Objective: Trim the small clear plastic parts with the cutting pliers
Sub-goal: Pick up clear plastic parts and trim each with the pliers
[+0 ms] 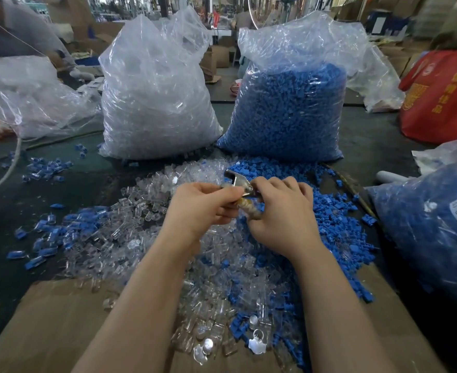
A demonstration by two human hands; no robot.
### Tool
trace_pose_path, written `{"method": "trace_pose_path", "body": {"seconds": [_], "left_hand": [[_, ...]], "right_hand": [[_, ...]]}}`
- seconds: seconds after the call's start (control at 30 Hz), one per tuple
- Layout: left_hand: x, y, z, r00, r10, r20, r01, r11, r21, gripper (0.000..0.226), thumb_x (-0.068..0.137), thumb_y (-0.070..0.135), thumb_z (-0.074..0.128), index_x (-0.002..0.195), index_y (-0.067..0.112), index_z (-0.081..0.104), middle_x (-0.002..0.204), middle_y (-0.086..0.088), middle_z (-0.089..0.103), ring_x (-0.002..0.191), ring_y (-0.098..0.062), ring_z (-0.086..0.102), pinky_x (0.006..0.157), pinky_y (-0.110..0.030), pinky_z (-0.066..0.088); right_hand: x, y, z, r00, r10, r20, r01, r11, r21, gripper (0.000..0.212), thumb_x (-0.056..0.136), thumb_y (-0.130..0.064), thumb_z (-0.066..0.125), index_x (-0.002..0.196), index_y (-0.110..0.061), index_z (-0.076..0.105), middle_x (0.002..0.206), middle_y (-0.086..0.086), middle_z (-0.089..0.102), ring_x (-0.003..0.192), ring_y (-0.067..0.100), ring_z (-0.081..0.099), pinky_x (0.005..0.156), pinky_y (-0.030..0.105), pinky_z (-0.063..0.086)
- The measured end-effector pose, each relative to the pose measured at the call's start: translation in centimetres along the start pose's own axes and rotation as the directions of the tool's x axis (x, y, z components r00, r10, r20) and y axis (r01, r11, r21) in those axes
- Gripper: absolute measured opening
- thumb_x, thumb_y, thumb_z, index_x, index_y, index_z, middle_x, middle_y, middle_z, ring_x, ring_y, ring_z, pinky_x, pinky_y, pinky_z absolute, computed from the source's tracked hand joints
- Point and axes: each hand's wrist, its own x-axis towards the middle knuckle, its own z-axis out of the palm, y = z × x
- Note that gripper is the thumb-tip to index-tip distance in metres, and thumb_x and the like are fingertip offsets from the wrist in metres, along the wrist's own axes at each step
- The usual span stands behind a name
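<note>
My right hand (284, 211) grips the cutting pliers (239, 181) by their pale wrapped handles, with the metal jaws pointing up and to the left. My left hand (203, 205) pinches a small clear plastic part (225, 186) at the jaws; the fingers mostly hide the part. Both hands hover over a heap of loose clear parts (141, 224) mixed with blue parts (337, 224) on the dark table.
A tall bag of clear parts (154, 98) and a bag of blue parts (289, 109) stand behind the heap. Another bag of blue parts (431, 224) lies at the right. A cardboard sheet (47, 327) covers the near edge. A red bag (442, 95) sits far right.
</note>
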Motion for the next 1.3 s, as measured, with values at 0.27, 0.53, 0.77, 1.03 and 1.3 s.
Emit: {"method": "trace_pose_path", "body": {"seconds": [0.27, 0.53, 0.77, 1.03, 1.3], "left_hand": [[0.1, 0.0, -0.9, 0.993, 0.087, -0.078, -0.076, 0.989, 0.129, 0.021, 0.085, 0.036, 0.073, 0.089, 0.015, 0.076, 0.077, 0.002, 0.076, 0.068, -0.004, 0.066, 0.059, -0.016, 0.049], [0.9, -1.4, -3.3, 0.964, -0.129, -0.23, 0.258, 0.28, 0.925, 0.069, 0.094, 0.065, 0.043, 0.147, 0.023, 0.036, 0.152, -0.017, 0.035, 0.138, -0.04, 0.035, 0.113, -0.06, 0.022], [0.6, -1.5, -2.4, 0.986, -0.162, -0.035, 0.112, 0.498, 0.86, 0.063, 0.092, 0.063, 0.051, 0.144, 0.028, 0.043, 0.15, -0.011, 0.036, 0.121, -0.032, 0.054, 0.106, -0.049, 0.044], [0.2, -1.4, -1.1, 0.981, -0.039, 0.19, -0.098, 0.747, 0.658, 0.055, 0.085, 0.036, 0.075, 0.136, 0.033, 0.054, 0.11, 0.015, 0.059, 0.092, 0.004, 0.056, 0.073, -0.016, 0.045], [0.6, -1.8, -1.2, 0.987, 0.095, 0.129, -0.158, 0.719, 0.677, 0.034, 0.083, 0.023, 0.078, 0.112, 0.038, 0.067, 0.094, 0.018, 0.066, 0.081, 0.005, 0.061, 0.066, -0.012, 0.045]], "right_hand": [[0.3, 0.1, -0.2, 0.991, 0.131, 0.029, -0.133, 0.99, 0.04, 0.031, 0.08, -0.025, 0.06, 0.109, -0.028, 0.05, 0.098, -0.001, 0.058, 0.088, 0.025, 0.047, 0.078, 0.037, 0.038], [-0.1, 1.5, -0.3, 0.804, 0.582, 0.122, -0.576, 0.813, -0.081, 0.025, 0.088, -0.026, 0.06, 0.107, -0.01, 0.054, 0.105, 0.011, 0.059, 0.07, 0.028, 0.05, 0.056, 0.032, 0.038], [-0.2, 1.4, 0.1, 0.78, 0.58, 0.235, -0.576, 0.812, -0.093, 0.016, 0.088, -0.026, 0.061, 0.081, -0.018, 0.049, 0.084, 0.004, 0.057, 0.06, 0.019, 0.049, 0.05, 0.029, 0.036], [0.5, 0.4, 0.4, 0.813, 0.482, 0.325, -0.525, 0.85, 0.053, 0.01, 0.086, -0.025, 0.057, 0.083, -0.02, 0.048, 0.076, 0.003, 0.052, 0.063, 0.019, 0.048, 0.048, 0.029, 0.03], [0.6, 1.0, 0.5, 0.849, 0.46, 0.259, -0.512, 0.836, 0.196, 0.014, 0.088, -0.031, 0.062, 0.084, -0.025, 0.049, 0.075, -0.003, 0.054, 0.063, 0.014, 0.048, 0.047, 0.026, 0.029]]}}
